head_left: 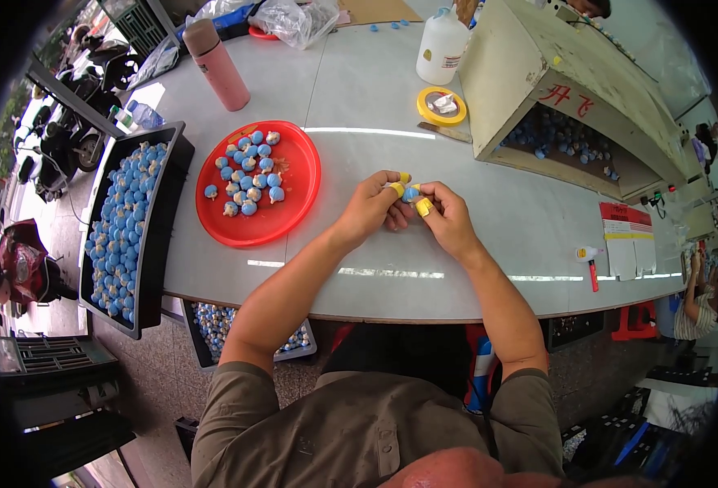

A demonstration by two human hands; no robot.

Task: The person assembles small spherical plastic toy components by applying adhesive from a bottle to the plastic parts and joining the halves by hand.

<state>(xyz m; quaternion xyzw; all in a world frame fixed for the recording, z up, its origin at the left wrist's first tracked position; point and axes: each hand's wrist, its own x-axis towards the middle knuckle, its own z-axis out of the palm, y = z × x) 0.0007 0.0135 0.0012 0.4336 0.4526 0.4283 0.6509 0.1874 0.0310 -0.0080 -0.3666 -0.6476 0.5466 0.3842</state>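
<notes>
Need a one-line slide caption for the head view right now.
Both hands, left and right, pinch a small blue piece beside a red tray of similar pieces.

1. We have one view only, from a fisheye camera worn on the person's head; no second view shares the scene.
2. It faces steeply down and forward over the grey table (391, 98), with the shirt front along the lower edge.
3. Both forearms enter from below; the left hand (373, 205) and right hand (444, 218) sit near centre, close to the lens.
4. Straight edges bow toward a dark circular rim.
</notes>
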